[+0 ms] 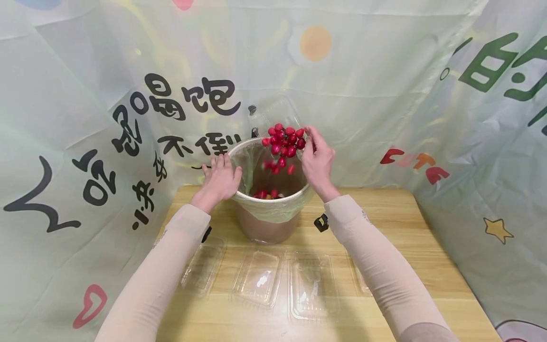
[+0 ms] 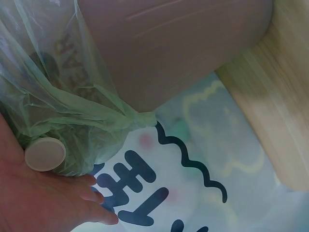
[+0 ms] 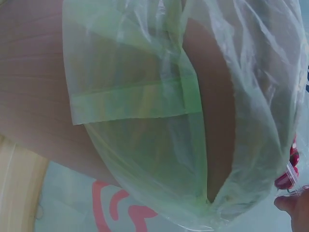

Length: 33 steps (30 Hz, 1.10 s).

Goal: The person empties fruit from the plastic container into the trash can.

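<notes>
My right hand [image 1: 318,156] pinches the edge of a clear plastic clamshell box [image 1: 282,111], its lid raised, tilted over a pinkish-brown bin [image 1: 267,228]. Small glossy red fruits [image 1: 287,140], cherry-like, crowd the box's low side, and a few are in mid-air below it. More red pieces [image 1: 266,194] lie inside the bin. With fingers straight, my left hand [image 1: 221,178] rests on the left of the bin's white rim [image 1: 292,195]. A thin pale-green bag [image 3: 140,96] lines the bin and hangs over its outside. At the right wrist view's edge, cherries [image 3: 286,179] show beside my fingertip.
Several clear plastic boxes [image 1: 258,275] lie in a row on the wooden table [image 1: 393,228] in front of the bin. A printed cloth backdrop [image 1: 363,95] surrounds the table at the back and sides.
</notes>
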{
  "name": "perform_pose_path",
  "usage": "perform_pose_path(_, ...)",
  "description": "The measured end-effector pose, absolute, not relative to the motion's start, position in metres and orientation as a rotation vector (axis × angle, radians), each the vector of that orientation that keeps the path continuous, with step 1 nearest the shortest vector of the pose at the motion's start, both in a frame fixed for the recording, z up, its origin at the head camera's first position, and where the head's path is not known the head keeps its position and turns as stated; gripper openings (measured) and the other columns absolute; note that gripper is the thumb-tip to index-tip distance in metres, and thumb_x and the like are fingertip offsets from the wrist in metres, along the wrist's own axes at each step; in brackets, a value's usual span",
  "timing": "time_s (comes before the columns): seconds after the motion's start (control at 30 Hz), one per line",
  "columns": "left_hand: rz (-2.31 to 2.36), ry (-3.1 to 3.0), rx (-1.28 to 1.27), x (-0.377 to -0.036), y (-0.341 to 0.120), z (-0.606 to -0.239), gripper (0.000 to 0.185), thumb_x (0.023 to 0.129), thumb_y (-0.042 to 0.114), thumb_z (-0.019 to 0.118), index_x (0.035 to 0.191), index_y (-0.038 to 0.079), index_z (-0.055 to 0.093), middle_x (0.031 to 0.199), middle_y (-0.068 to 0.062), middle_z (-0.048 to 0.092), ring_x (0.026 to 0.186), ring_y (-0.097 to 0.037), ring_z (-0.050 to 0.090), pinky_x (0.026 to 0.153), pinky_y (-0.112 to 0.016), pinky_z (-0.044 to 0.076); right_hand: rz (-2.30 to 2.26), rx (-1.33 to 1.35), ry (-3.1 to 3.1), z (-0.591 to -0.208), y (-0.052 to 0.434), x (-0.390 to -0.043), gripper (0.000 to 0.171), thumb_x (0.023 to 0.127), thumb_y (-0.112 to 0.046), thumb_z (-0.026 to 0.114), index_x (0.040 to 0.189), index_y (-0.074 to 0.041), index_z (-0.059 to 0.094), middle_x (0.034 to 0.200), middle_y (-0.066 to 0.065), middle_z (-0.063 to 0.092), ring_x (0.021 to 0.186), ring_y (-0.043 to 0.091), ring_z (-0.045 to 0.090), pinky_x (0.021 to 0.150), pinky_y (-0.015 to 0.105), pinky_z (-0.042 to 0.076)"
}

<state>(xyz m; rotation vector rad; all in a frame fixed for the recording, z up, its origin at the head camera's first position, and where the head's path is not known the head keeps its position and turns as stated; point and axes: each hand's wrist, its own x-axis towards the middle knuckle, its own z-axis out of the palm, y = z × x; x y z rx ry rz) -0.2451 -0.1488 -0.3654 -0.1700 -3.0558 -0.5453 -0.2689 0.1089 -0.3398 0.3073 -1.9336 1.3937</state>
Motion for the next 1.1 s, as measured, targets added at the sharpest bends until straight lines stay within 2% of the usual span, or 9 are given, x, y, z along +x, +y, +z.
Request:
perform_pose_path(0.23, -0.547, -3.072, -0.167, -0.2448, -0.1495, -0.3652, 0.078, 0.111, 0.046, 0.019, 0.164, -0.011, 0.007, 0.172, -0.033, 0.006, 0.160, -0.053, -0.003, 0.126, -0.074, -0.004, 1.359, 0.290, -1.933, -0.3390, 0.1088, -0.2696, 0.032, 0.106, 0.001, 0.052, 0.134, 0.005, 0.068, 0.134, 0.021, 0.071, 0.125, 0.031, 0.070, 0.105, 0.040, 0.058)
perform_pose_path(0.5, -0.546, -3.071, -0.168, -0.2458, -0.1496, -0.3657, 0.079, 0.111, 0.047, 0.020, 0.164, -0.011, 0.008, 0.173, -0.033, 0.006, 0.160, -0.053, -0.001, 0.126, -0.074, -0.003, 1.366, 0.304, -1.920, -0.3401, 0.1091, -0.2707, 0.033, 0.105, 0.004, 0.052, 0.133, 0.004, 0.069, 0.133, 0.022, 0.071, 0.118, 0.038, 0.072, 0.101, 0.044, 0.060)
perform_pose_path(0.67, -0.555, -3.074, -0.167, -0.2454, -0.1495, -0.3656, 0.079, 0.111, 0.047, 0.020, 0.164, -0.010, 0.007, 0.173, -0.032, 0.005, 0.161, -0.052, -0.002, 0.126, -0.074, -0.004, 1.373, 0.314, -1.917, -0.3402, 0.1084, -0.2703, 0.033, 0.104, 0.004, 0.052, 0.133, 0.005, 0.069, 0.133, 0.021, 0.071, 0.118, 0.038, 0.072, 0.101, 0.043, 0.060)
perform_pose_path(0.9, -0.559, -3.067, -0.172, -0.2459, -0.1493, -0.3662, 0.078, 0.111, 0.046, 0.021, 0.164, -0.011, 0.008, 0.172, -0.033, 0.007, 0.160, -0.053, -0.001, 0.126, -0.075, -0.003, 1.334, 0.355, -1.921, -0.3418, 0.1081, -0.2699, 0.033, 0.106, 0.003, 0.052, 0.135, 0.005, 0.067, 0.135, 0.021, 0.070, 0.126, 0.031, 0.070, 0.106, 0.036, 0.058)
perform_pose_path(1.1, -0.557, -3.063, -0.169, -0.2470, -0.1497, -0.3664, 0.078, 0.111, 0.045, 0.021, 0.164, -0.011, 0.009, 0.172, -0.033, 0.007, 0.160, -0.054, 0.001, 0.126, -0.075, -0.002, 1.278, 0.407, -1.916, -0.3432, 0.1085, -0.2704, 0.032, 0.106, 0.003, 0.053, 0.135, 0.006, 0.066, 0.136, 0.022, 0.070, 0.124, 0.034, 0.071, 0.104, 0.038, 0.059)
